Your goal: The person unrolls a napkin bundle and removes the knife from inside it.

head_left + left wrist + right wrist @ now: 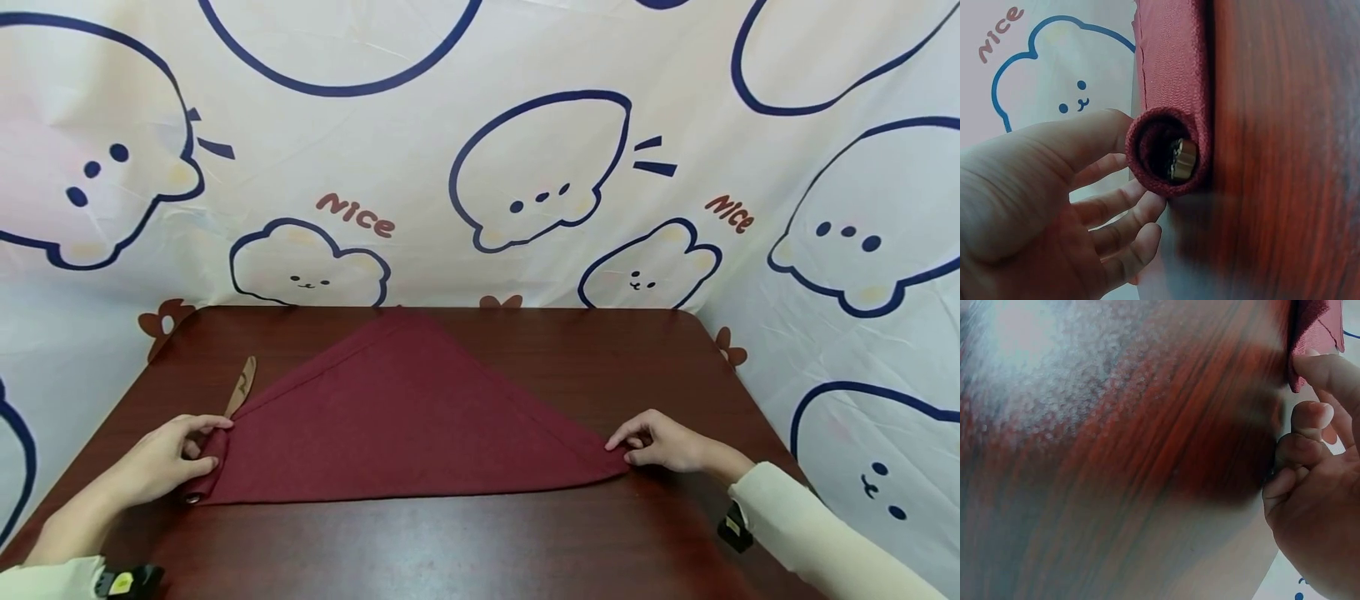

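A dark red cloth (397,408) lies on the table in a triangle, its peak toward the far edge. At its left end the cloth is wound into a roll (1204,125), which my left hand (161,458) grips between thumb and fingers. A flat tan blade-like piece (242,387) with a dark mark sticks out of the roll's far end; the rest is hidden in the cloth. Inside the roll's near end a gold-coloured tip (1184,159) shows. My right hand (663,442) pinches the cloth's right corner (1310,325) with thumb and forefinger, other fingers curled.
The dark brown wooden table (420,550) has rounded far corners and a glossy top. A white printed curtain (420,167) hangs behind it and along both sides. Dark devices are strapped to both wrists.
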`<state>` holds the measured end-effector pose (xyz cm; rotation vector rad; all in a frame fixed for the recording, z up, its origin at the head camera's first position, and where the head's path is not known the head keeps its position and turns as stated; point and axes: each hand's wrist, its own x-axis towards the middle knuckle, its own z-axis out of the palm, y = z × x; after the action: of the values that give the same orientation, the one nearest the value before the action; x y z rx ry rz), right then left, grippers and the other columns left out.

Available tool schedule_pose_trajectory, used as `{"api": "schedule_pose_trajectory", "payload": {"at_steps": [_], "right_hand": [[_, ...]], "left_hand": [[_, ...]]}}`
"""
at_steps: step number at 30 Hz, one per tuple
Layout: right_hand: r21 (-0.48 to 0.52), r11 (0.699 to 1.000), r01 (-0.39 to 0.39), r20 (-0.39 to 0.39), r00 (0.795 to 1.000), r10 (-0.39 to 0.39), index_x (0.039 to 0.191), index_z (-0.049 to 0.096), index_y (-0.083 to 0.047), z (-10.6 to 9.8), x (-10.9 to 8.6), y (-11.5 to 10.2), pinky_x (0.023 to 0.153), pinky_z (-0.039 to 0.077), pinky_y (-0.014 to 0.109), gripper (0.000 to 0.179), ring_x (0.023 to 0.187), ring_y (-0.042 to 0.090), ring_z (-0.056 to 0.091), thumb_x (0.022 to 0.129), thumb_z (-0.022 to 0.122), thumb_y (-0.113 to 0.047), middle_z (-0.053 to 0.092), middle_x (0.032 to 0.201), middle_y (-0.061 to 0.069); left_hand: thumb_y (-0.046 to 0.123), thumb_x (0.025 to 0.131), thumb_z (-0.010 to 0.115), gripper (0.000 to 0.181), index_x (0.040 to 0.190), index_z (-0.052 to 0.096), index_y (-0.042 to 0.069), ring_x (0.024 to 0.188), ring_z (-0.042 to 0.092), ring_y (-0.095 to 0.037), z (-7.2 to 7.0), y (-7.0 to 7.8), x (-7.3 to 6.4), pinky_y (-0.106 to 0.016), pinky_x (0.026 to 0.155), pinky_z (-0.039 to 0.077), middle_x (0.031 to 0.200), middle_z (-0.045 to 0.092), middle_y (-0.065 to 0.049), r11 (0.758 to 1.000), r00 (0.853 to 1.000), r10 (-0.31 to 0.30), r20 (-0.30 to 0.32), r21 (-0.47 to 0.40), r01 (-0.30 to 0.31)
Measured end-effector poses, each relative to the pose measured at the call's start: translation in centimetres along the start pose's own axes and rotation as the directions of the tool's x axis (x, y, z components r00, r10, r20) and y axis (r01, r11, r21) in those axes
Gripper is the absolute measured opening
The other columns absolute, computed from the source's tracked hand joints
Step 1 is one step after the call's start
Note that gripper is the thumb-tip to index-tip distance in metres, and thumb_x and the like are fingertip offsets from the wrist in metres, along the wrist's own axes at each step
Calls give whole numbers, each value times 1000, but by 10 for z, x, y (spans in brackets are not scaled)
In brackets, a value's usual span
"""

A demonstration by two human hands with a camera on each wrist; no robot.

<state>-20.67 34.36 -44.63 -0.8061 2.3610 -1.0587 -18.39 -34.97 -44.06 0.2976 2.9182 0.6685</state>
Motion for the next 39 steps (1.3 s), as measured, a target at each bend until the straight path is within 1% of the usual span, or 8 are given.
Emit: {"api": "schedule_pose_trajectory", "payload": {"at_steps": [7,13,18,21,26,29,34,39], "right_hand": [[-18,999,34,-19,999,-34,106,72,-6,0,-3,0,58,42,19,21,64,-2,42,87,67,-2,44,65,5],[-29,999,39,-36,999,-40,106,72,-8,-4,-8,3,58,43,20,21,62,-3,41,87,66,-2,44,63,4],[-3,998,58,-25,998,-58,107,72,-5,-10,-13,7,57,44,20,21,62,-2,41,87,65,0,43,63,7],[12,997,74,-30,997,-73,106,71,-3,-15,-15,9,56,43,21,21,62,0,41,87,63,3,41,62,10],[-26,998,63,-55,996,-65,105,72,-6,-22,-23,14,56,42,21,22,63,-3,41,87,63,3,42,65,5],[-48,998,47,-69,996,-50,105,72,-8,-25,-30,19,56,43,22,23,65,-3,42,87,63,3,45,67,2],[-66,997,39,-110,993,-46,104,72,-8,-29,-45,28,57,42,23,23,67,-2,45,86,63,4,55,75,5],[-69,997,37,-134,990,-46,104,71,-7,-32,-60,38,56,41,23,24,70,-3,46,86,61,6,68,89,5]], "left_hand": [[10,81,71,46,124,58,0,67,45,3,-1,4,0,-21,59,36,107,58,-20,1000,1000,7,-8,6,-7],[11,81,71,46,124,59,2,68,46,4,0,10,0,-21,60,37,107,59,-18,1000,1000,21,-16,1,-21],[11,81,71,46,124,59,2,68,47,3,2,18,1,-21,59,38,108,59,-19,1000,1000,18,-4,-16,-18],[11,81,71,45,124,59,2,68,48,3,6,23,2,-21,60,39,109,58,-19,999,1000,24,-16,-21,-25],[11,81,73,45,123,60,2,69,48,1,13,31,5,-21,60,39,110,57,-19,998,999,37,-36,-40,-39],[12,81,74,45,123,60,2,69,48,0,16,38,6,-21,60,39,110,57,-19,998,999,40,-28,-52,-41],[14,82,74,45,123,60,3,68,48,0,20,53,9,-21,62,39,110,57,-18,996,998,63,-3,-58,-63],[15,82,74,45,123,60,3,67,49,0,23,69,14,-21,63,39,110,58,-16,993,995,99,19,-74,-97]]}}
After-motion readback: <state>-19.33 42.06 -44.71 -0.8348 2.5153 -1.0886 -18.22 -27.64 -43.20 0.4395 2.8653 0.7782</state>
